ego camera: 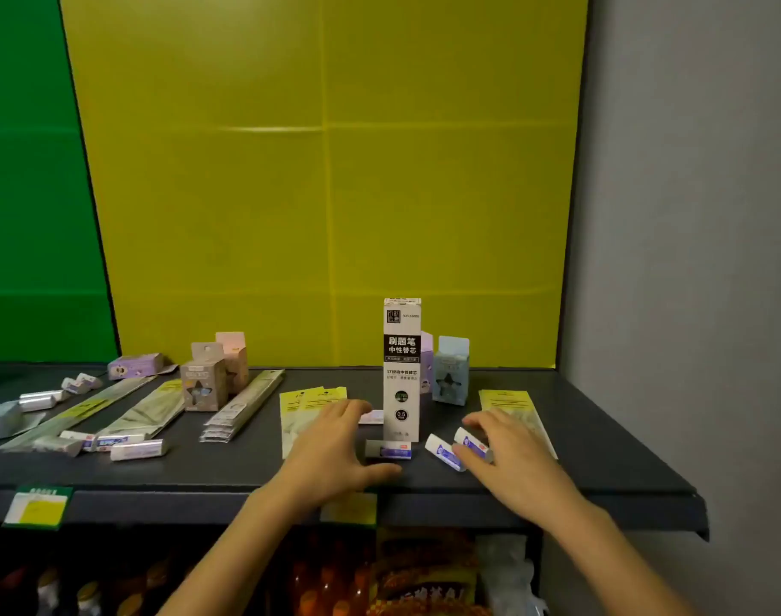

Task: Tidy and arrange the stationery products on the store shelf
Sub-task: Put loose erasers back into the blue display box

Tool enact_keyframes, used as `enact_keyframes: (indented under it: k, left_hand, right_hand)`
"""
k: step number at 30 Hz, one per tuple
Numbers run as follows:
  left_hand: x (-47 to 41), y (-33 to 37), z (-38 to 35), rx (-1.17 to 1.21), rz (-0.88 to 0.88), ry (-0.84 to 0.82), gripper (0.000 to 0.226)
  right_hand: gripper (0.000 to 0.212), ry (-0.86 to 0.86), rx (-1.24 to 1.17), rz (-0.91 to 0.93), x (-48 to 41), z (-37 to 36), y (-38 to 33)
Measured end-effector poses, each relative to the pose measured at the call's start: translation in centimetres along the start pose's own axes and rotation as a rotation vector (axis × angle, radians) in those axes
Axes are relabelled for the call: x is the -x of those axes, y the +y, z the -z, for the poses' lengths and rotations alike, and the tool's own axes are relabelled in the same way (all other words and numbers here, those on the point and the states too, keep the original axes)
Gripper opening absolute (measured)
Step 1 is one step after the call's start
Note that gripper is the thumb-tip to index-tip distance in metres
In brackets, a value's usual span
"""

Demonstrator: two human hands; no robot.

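The person's left hand (330, 442) is hovering spread and empty over the dark shelf (602, 446), with one small eraser (388, 449) lying just beyond its thumb; the right hand (510, 455) is closing loosely around two more erasers (455, 446), fingers touching them though a firm grasp cannot be told. Standing upright between both hands, just behind the fingertips, the tall refill box (402, 371) is looking narrow and tippy: a sweeping knuckle is likely toppling it onto the blue box (451, 371) behind, or nudging erasers off the front edge
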State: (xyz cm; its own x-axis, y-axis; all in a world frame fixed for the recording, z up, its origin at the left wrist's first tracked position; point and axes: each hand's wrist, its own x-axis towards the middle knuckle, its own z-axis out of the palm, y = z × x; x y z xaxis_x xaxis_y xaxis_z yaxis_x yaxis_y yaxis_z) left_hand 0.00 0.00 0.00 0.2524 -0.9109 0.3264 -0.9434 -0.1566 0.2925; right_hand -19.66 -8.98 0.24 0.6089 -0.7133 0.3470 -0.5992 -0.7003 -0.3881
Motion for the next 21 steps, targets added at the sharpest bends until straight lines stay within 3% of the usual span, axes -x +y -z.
enact_keyframes:
  k: [6, 13, 21]
  left_hand:
    - [-3.6, -0.6, -1.2, -0.099, 0.052, -0.171, 0.099]
    - [-6.3, -1.8, -1.4, -0.162, -0.041, -0.275, 0.074]
    - [-6.9, -2.7, -2.0, -0.274, -0.129, -0.314, 0.068]
  right_hand:
    - [0.055, -0.075, 0.168, 0.051, -2.3, -1.4, 0.5]
    - [0.042, -0.112, 0.243, 0.064, -3.5, -1.8, 1.0]
    - [0.038, -0.095, 0.189, 0.046, -4.4, -2.6, 0.8]
